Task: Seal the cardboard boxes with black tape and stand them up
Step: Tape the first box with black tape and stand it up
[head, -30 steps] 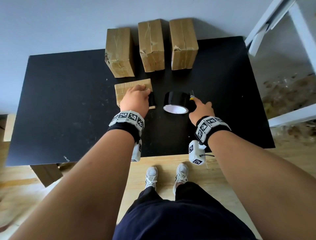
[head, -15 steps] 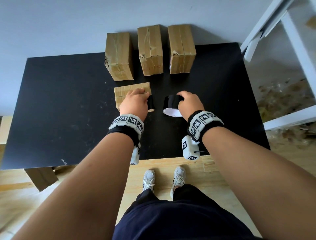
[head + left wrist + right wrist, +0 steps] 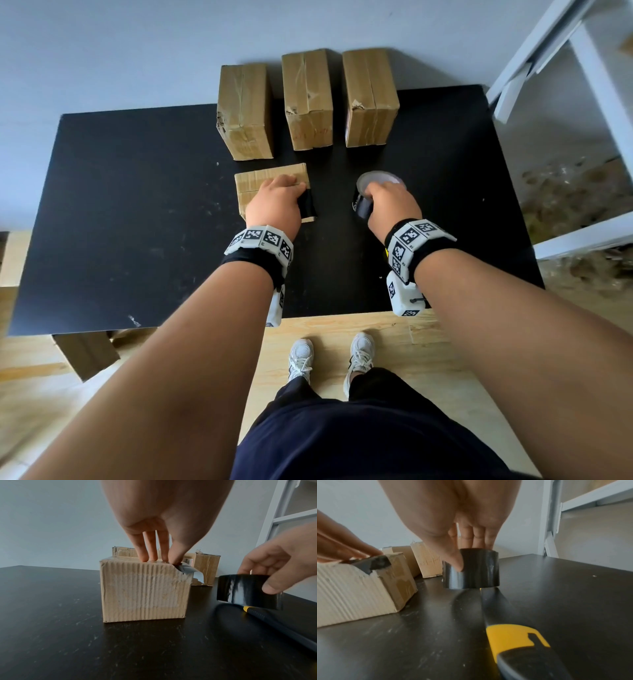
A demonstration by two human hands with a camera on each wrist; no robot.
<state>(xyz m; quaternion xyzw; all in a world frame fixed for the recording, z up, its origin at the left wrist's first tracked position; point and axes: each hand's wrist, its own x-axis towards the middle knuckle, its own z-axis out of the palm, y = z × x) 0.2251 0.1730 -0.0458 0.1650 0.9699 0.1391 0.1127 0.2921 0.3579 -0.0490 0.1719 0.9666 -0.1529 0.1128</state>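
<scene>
A small cardboard box (image 3: 260, 181) (image 3: 144, 592) lies on the black table (image 3: 137, 222), with a strip of black tape (image 3: 308, 205) (image 3: 375, 563) over its right end. My left hand (image 3: 277, 195) (image 3: 154, 547) rests on the box top with straight fingers, the thumb on the tape end. My right hand (image 3: 390, 202) (image 3: 462, 543) grips the black tape roll (image 3: 363, 205) (image 3: 240, 589) (image 3: 479, 570), thumb on the near side and fingers behind. The roll hangs just above the table, to the right of the box and apart from it.
Three cardboard boxes (image 3: 245, 113) (image 3: 308, 99) (image 3: 371, 99) stand in a row at the table's back edge. A yellow and black utility knife (image 3: 513, 635) (image 3: 247, 608) lies on the table under my right hand. A white shelf frame (image 3: 599, 85) stands to the right.
My right hand left the knife on the table, closed on the tape roll and lifted it to the right, away from the box. My left hand stayed on the box.
</scene>
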